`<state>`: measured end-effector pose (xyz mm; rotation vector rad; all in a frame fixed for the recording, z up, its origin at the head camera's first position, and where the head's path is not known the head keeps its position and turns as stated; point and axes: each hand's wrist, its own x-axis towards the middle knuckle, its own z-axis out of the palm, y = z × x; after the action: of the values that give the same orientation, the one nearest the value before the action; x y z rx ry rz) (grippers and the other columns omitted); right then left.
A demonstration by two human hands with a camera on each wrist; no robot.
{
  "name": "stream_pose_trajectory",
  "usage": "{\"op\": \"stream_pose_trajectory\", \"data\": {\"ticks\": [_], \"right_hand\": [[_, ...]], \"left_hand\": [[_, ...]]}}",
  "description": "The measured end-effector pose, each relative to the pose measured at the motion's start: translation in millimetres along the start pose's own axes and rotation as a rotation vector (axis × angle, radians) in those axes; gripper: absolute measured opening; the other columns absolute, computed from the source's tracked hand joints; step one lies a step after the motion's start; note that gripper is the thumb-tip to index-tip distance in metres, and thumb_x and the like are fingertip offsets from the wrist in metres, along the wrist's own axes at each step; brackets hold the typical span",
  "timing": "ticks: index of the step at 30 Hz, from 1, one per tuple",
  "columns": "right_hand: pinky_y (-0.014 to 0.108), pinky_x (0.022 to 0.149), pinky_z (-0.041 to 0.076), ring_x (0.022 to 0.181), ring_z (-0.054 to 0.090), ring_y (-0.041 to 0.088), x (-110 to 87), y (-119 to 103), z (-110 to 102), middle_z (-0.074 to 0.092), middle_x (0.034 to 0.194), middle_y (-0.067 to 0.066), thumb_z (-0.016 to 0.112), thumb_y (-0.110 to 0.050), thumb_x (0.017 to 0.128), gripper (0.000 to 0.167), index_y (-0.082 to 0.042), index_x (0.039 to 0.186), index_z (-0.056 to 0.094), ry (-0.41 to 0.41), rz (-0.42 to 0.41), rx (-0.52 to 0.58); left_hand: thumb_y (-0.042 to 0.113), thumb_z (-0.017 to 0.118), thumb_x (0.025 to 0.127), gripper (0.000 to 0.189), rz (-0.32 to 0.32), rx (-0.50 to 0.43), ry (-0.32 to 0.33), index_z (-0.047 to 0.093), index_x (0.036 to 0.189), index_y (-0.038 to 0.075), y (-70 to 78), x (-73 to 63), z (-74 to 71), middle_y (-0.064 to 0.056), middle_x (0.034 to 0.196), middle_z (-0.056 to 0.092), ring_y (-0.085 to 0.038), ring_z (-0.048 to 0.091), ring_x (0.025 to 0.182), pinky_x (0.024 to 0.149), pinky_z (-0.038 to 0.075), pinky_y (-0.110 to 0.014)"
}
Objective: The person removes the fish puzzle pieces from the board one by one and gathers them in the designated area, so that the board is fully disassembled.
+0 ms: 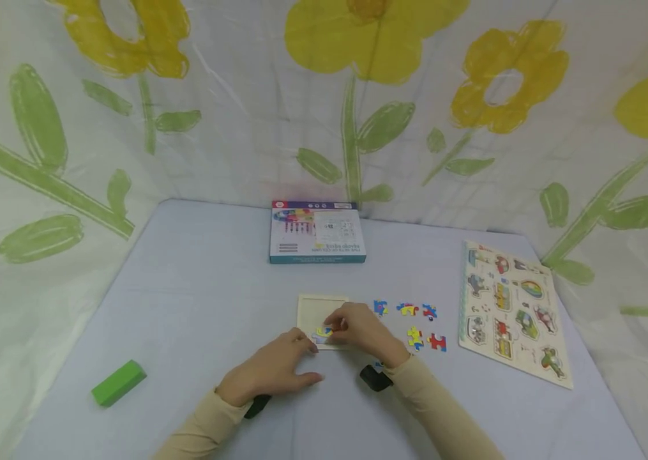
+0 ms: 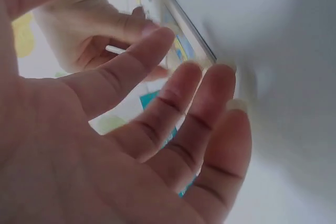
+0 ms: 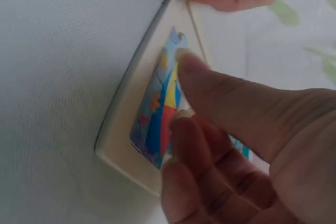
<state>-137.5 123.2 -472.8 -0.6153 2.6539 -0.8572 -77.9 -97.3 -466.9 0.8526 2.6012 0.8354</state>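
Observation:
A small pale wooden puzzle tray (image 1: 313, 312) lies flat on the table between both hands. Along its near edge are colourful jigsaw pieces (image 3: 155, 98), light blue with flowers and with blue, yellow and red areas. My right hand (image 1: 364, 329) reaches in from the right, thumb and forefinger pinching a jigsaw piece (image 3: 170, 98) low over the tray; the fingers partly cover it. My left hand (image 1: 272, 367) rests at the tray's near left corner, fingers extended, fingertips by the rim and thumb held apart. It holds nothing.
Several loose jigsaw pieces (image 1: 415, 337) lie right of the tray, one partly hidden near the right wrist. A boxed set (image 1: 318, 233) stands behind the tray. A vehicle picture board (image 1: 516, 313) lies at far right, a green block (image 1: 119, 383) at left. A flowered curtain (image 1: 232, 128) hangs behind.

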Motion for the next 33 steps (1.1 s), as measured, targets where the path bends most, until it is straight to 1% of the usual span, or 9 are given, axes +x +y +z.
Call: {"op": "stream_pose_trajectory", "data": {"ticks": [3,6,11,13,18,21,24,28,33], "right_hand": [[0.026,0.076,0.054,0.086,0.067,0.016,6.1,-2.8,2.7,0.078,0.094,0.008,0.087,-0.01,0.081,0.025,-0.001,0.103,0.079,-0.039,0.0,-0.02],[0.029,0.077,0.056,0.086,0.067,0.016,7.5,-4.5,3.8,0.078,0.094,0.009,0.087,-0.008,0.08,0.022,-0.001,0.1,0.079,-0.058,0.016,-0.019],[0.028,0.076,0.052,0.084,0.061,0.014,8.0,-4.4,3.0,0.074,0.093,0.008,0.086,-0.007,0.082,0.021,-0.001,0.099,0.077,-0.093,0.043,0.014],[0.027,0.076,0.051,0.084,0.058,0.014,9.1,-4.2,2.4,0.072,0.093,0.008,0.085,-0.007,0.082,0.021,-0.001,0.099,0.075,-0.107,0.047,0.023],[0.025,0.075,0.05,0.081,0.059,0.013,11.9,-4.2,1.3,0.072,0.091,0.008,0.085,-0.005,0.081,0.022,-0.001,0.099,0.072,-0.118,0.034,0.023],[0.026,0.076,0.052,0.082,0.061,0.014,12.7,-7.4,1.5,0.072,0.092,0.01,0.085,-0.002,0.08,0.03,0.001,0.107,0.072,-0.12,0.041,0.016],[0.028,0.078,0.054,0.084,0.062,0.015,12.9,-11.8,1.4,0.074,0.098,0.012,0.084,0.001,0.08,0.039,0.003,0.117,0.072,-0.131,0.041,-0.004],[0.028,0.076,0.053,0.085,0.062,0.015,12.2,-13.6,1.8,0.077,0.104,0.012,0.083,0.002,0.081,0.033,0.001,0.113,0.077,-0.133,0.005,-0.032],[0.029,0.077,0.054,0.084,0.061,0.015,10.4,-14.6,0.8,0.075,0.099,0.01,0.083,0.0,0.082,0.024,0.0,0.105,0.076,-0.116,0.004,-0.015]], "left_hand": [[0.041,0.076,0.09,0.054,-0.059,-0.037,-0.019,0.066,0.123,0.0,-4.0,-0.7,-2.6,-0.012,0.112,0.063,-0.023,0.062,0.095,0.083,0.055,-0.041],[0.042,0.075,0.091,0.063,-0.093,-0.086,-0.047,0.061,0.132,-0.003,-8.9,0.1,-3.9,-0.012,0.108,0.065,-0.019,0.06,0.091,0.079,0.053,-0.037],[0.035,0.073,0.094,0.068,-0.073,-0.186,-0.054,0.053,0.14,-0.011,-18.2,3.9,-4.4,-0.009,0.101,0.067,-0.008,0.053,0.078,0.072,0.046,-0.026],[0.03,0.073,0.095,0.068,-0.057,-0.201,-0.044,0.05,0.141,-0.014,-20.8,5.3,-4.0,-0.007,0.097,0.066,-0.004,0.049,0.073,0.069,0.043,-0.023],[0.022,0.073,0.095,0.064,-0.045,-0.153,-0.022,0.05,0.14,-0.018,-22.4,7.7,-2.8,-0.004,0.09,0.064,-0.002,0.045,0.072,0.067,0.041,-0.021],[0.021,0.073,0.095,0.063,-0.055,-0.131,-0.022,0.052,0.138,-0.018,-21.5,8.1,-3.0,-0.004,0.088,0.064,-0.003,0.044,0.073,0.068,0.04,-0.022],[0.022,0.073,0.095,0.063,-0.065,-0.138,-0.027,0.052,0.139,-0.018,-20.7,8.5,-3.5,-0.004,0.088,0.063,-0.004,0.044,0.072,0.067,0.04,-0.022],[0.024,0.073,0.095,0.064,-0.066,-0.144,-0.026,0.052,0.139,-0.018,-20.3,8.3,-3.9,-0.004,0.089,0.063,-0.004,0.044,0.071,0.066,0.039,-0.021],[0.024,0.073,0.095,0.064,-0.059,-0.144,-0.025,0.052,0.139,-0.018,-19.9,8.0,-4.0,-0.004,0.088,0.064,-0.004,0.044,0.072,0.067,0.039,-0.021]]}}
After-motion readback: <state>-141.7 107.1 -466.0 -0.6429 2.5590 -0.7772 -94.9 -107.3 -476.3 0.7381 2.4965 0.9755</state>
